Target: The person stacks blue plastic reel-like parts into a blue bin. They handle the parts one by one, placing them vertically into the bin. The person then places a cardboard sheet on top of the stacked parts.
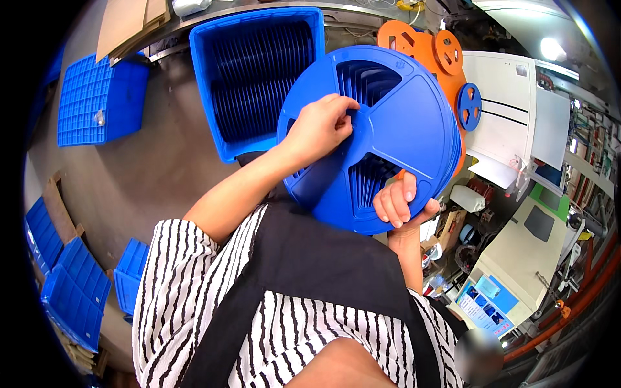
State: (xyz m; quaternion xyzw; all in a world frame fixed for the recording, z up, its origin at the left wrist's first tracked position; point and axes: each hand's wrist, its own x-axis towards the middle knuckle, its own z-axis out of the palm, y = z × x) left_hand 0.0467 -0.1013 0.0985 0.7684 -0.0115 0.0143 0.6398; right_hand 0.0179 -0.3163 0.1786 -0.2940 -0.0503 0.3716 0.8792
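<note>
A thick stack of blue plastic reels is in front of my chest, its round faces pressed close together and large cut-out windows through them. My left hand lies over the front face, with curled fingers at the central hub; the fingertips are partly hidden there. At the lower right, my right hand grips the stack, fingers hooked through a window and thumb by the outer rim. Just beyond, to the left, a blue crate holds two rows of dark discs standing on edge.
Orange reels and a small blue reel are behind the stack. An upturned blue crate and more blue crates stand on the left floor. Cardboard lies at the upper left. White cabinets line the right.
</note>
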